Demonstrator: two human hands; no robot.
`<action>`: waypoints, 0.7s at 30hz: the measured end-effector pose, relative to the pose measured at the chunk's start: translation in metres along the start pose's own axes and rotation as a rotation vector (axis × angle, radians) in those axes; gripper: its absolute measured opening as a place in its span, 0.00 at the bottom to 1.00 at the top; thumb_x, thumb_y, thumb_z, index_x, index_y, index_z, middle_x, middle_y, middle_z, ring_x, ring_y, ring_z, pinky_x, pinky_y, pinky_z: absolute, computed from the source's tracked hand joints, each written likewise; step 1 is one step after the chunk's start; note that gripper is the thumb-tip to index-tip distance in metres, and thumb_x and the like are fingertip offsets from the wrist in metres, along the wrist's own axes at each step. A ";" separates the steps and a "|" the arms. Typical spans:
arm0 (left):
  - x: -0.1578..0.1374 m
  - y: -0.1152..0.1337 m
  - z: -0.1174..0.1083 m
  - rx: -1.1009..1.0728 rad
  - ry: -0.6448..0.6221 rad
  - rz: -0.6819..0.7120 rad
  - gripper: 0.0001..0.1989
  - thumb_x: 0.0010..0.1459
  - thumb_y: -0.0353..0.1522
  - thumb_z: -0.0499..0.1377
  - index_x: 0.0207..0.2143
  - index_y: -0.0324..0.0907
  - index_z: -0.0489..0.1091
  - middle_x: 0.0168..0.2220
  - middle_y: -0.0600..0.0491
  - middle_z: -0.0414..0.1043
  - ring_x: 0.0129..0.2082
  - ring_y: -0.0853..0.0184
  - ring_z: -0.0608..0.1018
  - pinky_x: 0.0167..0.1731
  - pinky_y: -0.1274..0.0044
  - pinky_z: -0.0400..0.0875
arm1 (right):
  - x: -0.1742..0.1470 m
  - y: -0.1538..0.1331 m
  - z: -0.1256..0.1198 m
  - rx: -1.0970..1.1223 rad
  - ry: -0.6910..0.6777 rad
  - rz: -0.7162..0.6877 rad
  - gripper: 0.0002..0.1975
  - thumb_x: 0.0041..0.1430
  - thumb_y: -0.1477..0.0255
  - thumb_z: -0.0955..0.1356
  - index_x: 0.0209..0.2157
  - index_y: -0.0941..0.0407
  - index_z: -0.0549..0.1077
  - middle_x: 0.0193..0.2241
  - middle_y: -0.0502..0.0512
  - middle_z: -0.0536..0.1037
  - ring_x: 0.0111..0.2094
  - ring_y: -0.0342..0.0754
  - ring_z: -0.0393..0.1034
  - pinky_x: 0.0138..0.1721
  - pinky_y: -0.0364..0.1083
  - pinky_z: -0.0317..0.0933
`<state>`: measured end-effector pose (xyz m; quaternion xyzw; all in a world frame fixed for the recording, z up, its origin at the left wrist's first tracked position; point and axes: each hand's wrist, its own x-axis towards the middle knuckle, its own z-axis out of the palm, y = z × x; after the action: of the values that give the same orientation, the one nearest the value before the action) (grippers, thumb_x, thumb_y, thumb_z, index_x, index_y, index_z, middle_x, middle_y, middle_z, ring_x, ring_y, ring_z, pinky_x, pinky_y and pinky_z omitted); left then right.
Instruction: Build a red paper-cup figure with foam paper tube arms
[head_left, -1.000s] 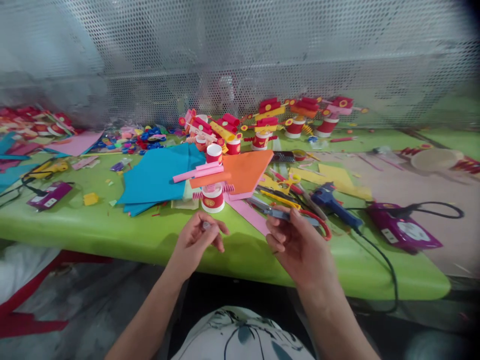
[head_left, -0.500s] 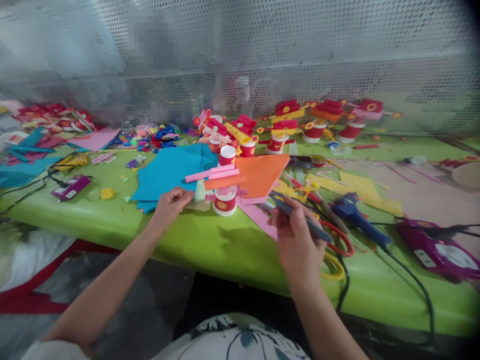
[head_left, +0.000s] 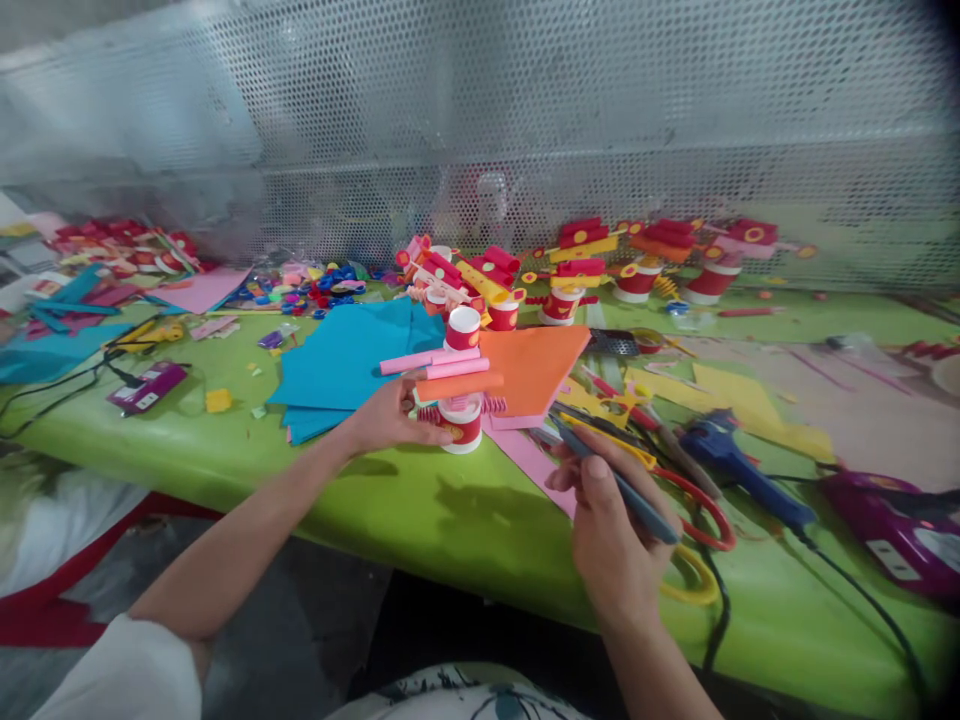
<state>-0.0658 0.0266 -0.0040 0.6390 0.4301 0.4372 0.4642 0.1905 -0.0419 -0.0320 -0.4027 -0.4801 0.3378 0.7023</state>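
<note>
In front of me stands a paper-cup model [head_left: 461, 432]: red-and-white cups above and below, pink paper rolls and an orange strip between them, pink coiled strips at the sides. My left hand [head_left: 394, 415] grips its lower cup from the left, thumb across the front and the other fingers partly hidden behind. My right hand [head_left: 615, 500] is closed around a slim grey-blue pen-like tool [head_left: 626, 490], pointing up and left, apart from the model. Red-handled scissors [head_left: 720, 525] lie just beyond that hand. Blue paper sheets [head_left: 345, 350] and an orange sheet [head_left: 536, 365] lie behind the model.
Several finished red-and-yellow cup models [head_left: 562, 300] stand along the perforated metal panel [head_left: 480, 130]. A blue glue gun [head_left: 742, 465] and a purple power strip [head_left: 892, 530] with trailing cords are on the right. Another purple power block [head_left: 148, 388] sits left on the green tabletop [head_left: 300, 480].
My left hand has moved right from a small pale piece beside the blue sheets onto the model's lower cup. My right hand still holds the tool. The view has shifted slightly.
</note>
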 end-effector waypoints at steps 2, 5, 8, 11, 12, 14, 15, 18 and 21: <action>0.004 -0.003 0.008 -0.049 -0.074 -0.022 0.32 0.42 0.34 0.78 0.52 0.39 0.77 0.51 0.42 0.82 0.51 0.51 0.83 0.49 0.62 0.81 | 0.000 0.000 -0.002 0.019 0.001 0.011 0.12 0.65 0.64 0.72 0.48 0.49 0.83 0.36 0.55 0.83 0.29 0.49 0.75 0.32 0.51 0.69; 0.008 -0.006 0.014 -0.065 -0.085 0.006 0.33 0.44 0.34 0.78 0.53 0.39 0.77 0.53 0.41 0.81 0.55 0.49 0.82 0.55 0.58 0.79 | 0.000 0.002 -0.004 0.022 0.011 0.029 0.12 0.64 0.64 0.73 0.47 0.49 0.83 0.35 0.55 0.82 0.29 0.49 0.74 0.30 0.51 0.68; 0.011 -0.006 0.017 -0.087 -0.097 0.013 0.32 0.46 0.34 0.78 0.54 0.39 0.77 0.54 0.40 0.81 0.56 0.48 0.81 0.57 0.56 0.78 | 0.000 0.003 -0.005 0.014 0.028 0.035 0.13 0.63 0.64 0.73 0.47 0.49 0.83 0.32 0.55 0.82 0.28 0.49 0.74 0.29 0.50 0.68; 0.010 -0.005 0.020 -0.082 -0.100 -0.013 0.30 0.46 0.35 0.78 0.52 0.38 0.79 0.52 0.40 0.82 0.54 0.46 0.82 0.55 0.55 0.79 | 0.001 0.004 -0.005 0.024 0.038 0.034 0.13 0.62 0.63 0.74 0.47 0.50 0.83 0.33 0.55 0.82 0.27 0.48 0.73 0.28 0.50 0.67; 0.010 -0.005 0.022 -0.079 -0.097 -0.017 0.29 0.45 0.35 0.78 0.51 0.37 0.79 0.52 0.40 0.82 0.54 0.46 0.83 0.54 0.55 0.80 | 0.002 0.004 -0.004 0.022 0.046 0.033 0.13 0.62 0.63 0.73 0.47 0.50 0.83 0.33 0.55 0.82 0.27 0.48 0.73 0.28 0.50 0.68; 0.008 -0.004 0.025 -0.083 -0.099 -0.028 0.28 0.45 0.35 0.78 0.50 0.38 0.80 0.52 0.41 0.83 0.54 0.47 0.83 0.54 0.56 0.80 | 0.003 0.004 -0.004 0.009 0.071 0.032 0.12 0.63 0.63 0.73 0.47 0.51 0.83 0.32 0.55 0.82 0.26 0.47 0.73 0.29 0.50 0.68; 0.008 -0.004 0.026 -0.088 -0.108 -0.038 0.28 0.46 0.35 0.78 0.50 0.38 0.80 0.52 0.41 0.83 0.54 0.47 0.83 0.55 0.57 0.80 | 0.004 0.004 -0.003 0.002 0.089 0.031 0.12 0.63 0.63 0.73 0.47 0.51 0.83 0.32 0.54 0.82 0.27 0.48 0.73 0.30 0.50 0.68; 0.009 -0.002 0.030 -0.086 -0.150 -0.049 0.28 0.47 0.35 0.77 0.51 0.38 0.79 0.53 0.42 0.82 0.55 0.48 0.82 0.55 0.60 0.79 | 0.006 0.003 -0.002 -0.005 0.152 0.012 0.13 0.63 0.63 0.73 0.47 0.52 0.82 0.34 0.55 0.83 0.28 0.48 0.75 0.31 0.50 0.69; 0.013 0.002 0.035 -0.053 -0.220 -0.007 0.30 0.47 0.35 0.77 0.53 0.39 0.78 0.54 0.43 0.82 0.55 0.49 0.82 0.56 0.61 0.78 | 0.007 0.003 -0.001 -0.011 0.202 -0.015 0.14 0.63 0.63 0.73 0.47 0.54 0.82 0.35 0.57 0.83 0.29 0.48 0.76 0.30 0.50 0.69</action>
<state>-0.0291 0.0316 -0.0064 0.6689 0.3672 0.3741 0.5270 0.1937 -0.0353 -0.0322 -0.4349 -0.4117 0.2877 0.7474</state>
